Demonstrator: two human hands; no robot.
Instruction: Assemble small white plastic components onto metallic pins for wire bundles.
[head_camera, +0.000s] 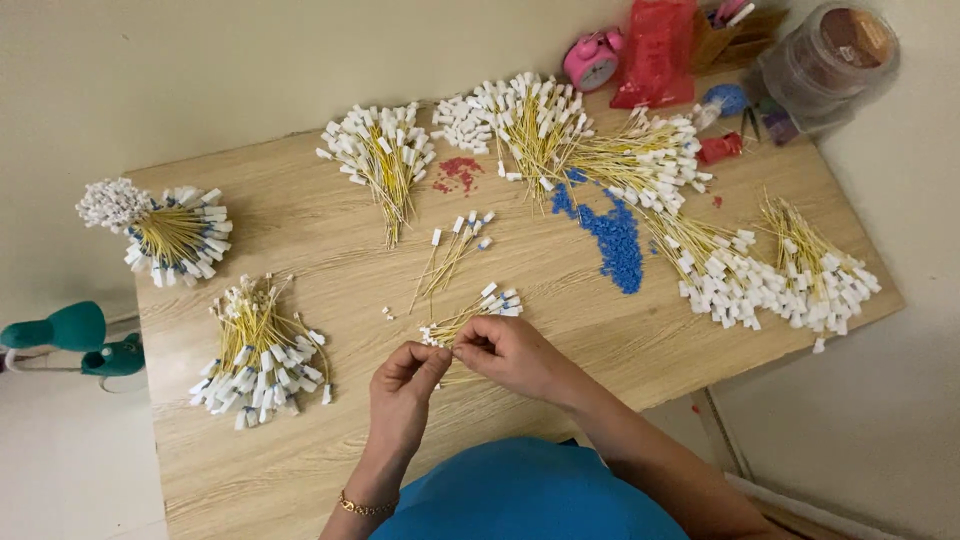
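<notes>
Here, over the near edge of a light wooden table (300, 215), a person's two hands meet fingertip to fingertip: the left hand (405, 385) and the right hand (512, 355) are both pinched on a thin yellow wire (447, 347) that lies just short of a small fan of yellow wires with white connector ends (478, 312). Beyond that fan, further from the person, a looser fan of the same wires (452, 252) lies on the table, and to its right spreads a patch of small blue plastic pieces (612, 240). A smaller scatter of red pieces (458, 172) sits further back from the fan. Thick bundles of the white-tipped wires ring the fan: one at its near left (262, 352), one at the far left edge of the table (178, 235), two at the back (385, 155) (545, 125), and a long heap to its right (760, 270). At the back right corner stand a pink alarm clock (592, 58), a red plastic bag (655, 52) and a clear lidded jar (830, 60). A gold bracelet (365, 507) circles the left wrist.
</notes>
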